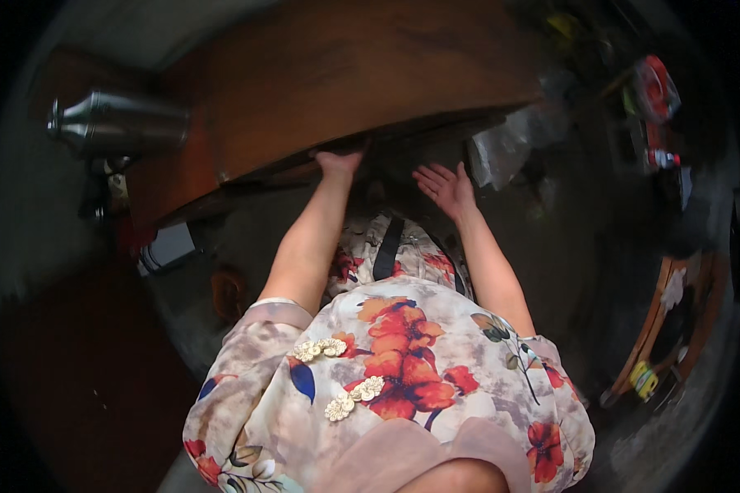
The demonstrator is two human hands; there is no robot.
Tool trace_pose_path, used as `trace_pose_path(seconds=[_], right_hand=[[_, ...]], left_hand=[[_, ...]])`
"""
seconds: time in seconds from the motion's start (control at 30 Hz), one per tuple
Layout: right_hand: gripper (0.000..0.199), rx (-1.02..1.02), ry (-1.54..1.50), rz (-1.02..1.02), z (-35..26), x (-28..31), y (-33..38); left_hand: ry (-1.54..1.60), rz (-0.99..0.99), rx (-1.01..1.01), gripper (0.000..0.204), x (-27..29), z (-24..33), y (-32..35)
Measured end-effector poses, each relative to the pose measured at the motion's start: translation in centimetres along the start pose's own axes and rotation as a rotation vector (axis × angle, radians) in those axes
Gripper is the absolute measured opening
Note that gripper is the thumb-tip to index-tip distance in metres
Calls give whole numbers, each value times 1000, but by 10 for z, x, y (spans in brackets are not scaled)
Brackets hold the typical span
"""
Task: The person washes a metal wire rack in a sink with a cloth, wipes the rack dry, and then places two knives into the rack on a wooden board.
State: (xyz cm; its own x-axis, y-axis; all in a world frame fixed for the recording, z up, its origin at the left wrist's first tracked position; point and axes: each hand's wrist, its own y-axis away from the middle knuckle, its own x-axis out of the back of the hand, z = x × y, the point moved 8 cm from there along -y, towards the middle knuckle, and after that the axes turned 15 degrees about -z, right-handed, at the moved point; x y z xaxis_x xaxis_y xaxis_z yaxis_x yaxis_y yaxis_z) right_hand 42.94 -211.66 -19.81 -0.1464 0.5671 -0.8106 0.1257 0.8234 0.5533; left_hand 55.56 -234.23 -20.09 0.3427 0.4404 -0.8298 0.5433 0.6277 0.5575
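Observation:
My left hand [339, 159] reaches up to the near edge of a brown wooden table [337, 74]. Its thumb shows at the edge, but the other fingers are mostly hidden below it, so what they touch is not visible. To its right, my right hand [449, 191] is held out with the palm up and the fingers stretched, holding nothing. Beside that hand, a clear plastic bag [501, 152] hangs by the table's right end.
A shiny metal flask [123, 123] lies across the table's left end. Below it is a white box-like thing [168, 248]. On the right are a red plastic-wrapped item [656, 90], a bottle with a red cap [664, 158] and a wooden frame [649, 329] with a yellow item [644, 380].

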Motion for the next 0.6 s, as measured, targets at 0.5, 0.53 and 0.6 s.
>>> trace_pose_path(seconds=[0.5, 0.53, 0.6], right_hand=[[43, 90, 43, 467, 4, 121, 122], [41, 66, 74, 453, 7, 123, 117], [37, 18, 144, 423, 10, 124, 108]], left_hand=[[-48, 257, 103, 74, 57, 37, -56], [-162, 306, 92, 71, 53, 31, -47], [-535, 262, 269, 55, 54, 32, -34]])
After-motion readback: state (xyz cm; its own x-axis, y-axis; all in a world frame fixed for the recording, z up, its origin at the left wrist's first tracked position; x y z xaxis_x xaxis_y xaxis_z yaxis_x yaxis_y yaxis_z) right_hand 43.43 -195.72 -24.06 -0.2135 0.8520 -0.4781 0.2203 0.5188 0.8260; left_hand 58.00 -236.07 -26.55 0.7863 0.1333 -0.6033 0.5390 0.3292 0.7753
